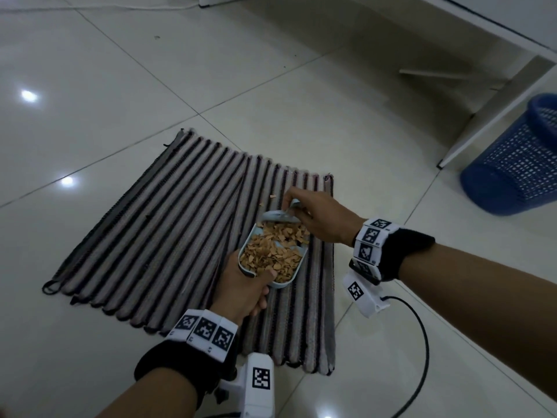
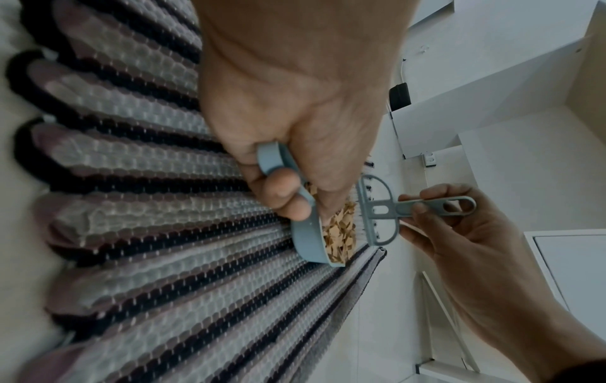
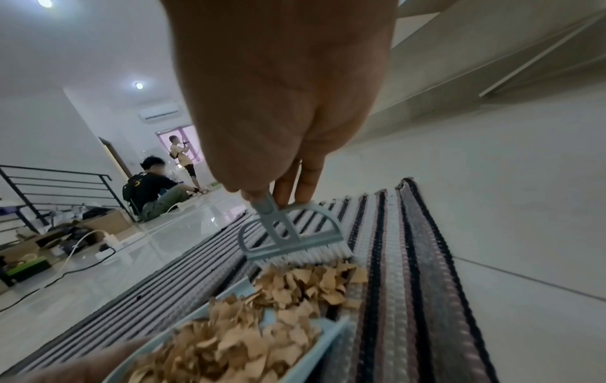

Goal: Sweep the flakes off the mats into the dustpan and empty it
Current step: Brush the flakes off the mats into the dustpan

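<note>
A striped grey and black mat (image 1: pixel 168 230) lies on the tiled floor. My left hand (image 1: pixel 247 291) grips the handle of a pale blue dustpan (image 1: pixel 297 274) resting on the mat, heaped with tan flakes (image 1: pixel 271 254). My right hand (image 1: pixel 316 218) pinches the handle of a small pale blue brush (image 1: pixel 278 217), whose white bristles (image 3: pixel 305 255) stand at the dustpan's mouth against a pile of flakes (image 3: pixel 311 285). In the left wrist view the brush (image 2: pixel 380 210) stands upright just beyond the dustpan (image 2: pixel 305 233). A few loose flakes (image 1: pixel 272 196) lie on the mat past the brush.
A blue mesh wastebasket (image 1: pixel 518 164) stands on the floor to the right, beside a white furniture leg (image 1: pixel 488 116). A black cable (image 1: pixel 422 342) trails from my right wrist. Far off, two people (image 3: pixel 157 186) and boxes (image 3: pixel 65 233) sit by a railing.
</note>
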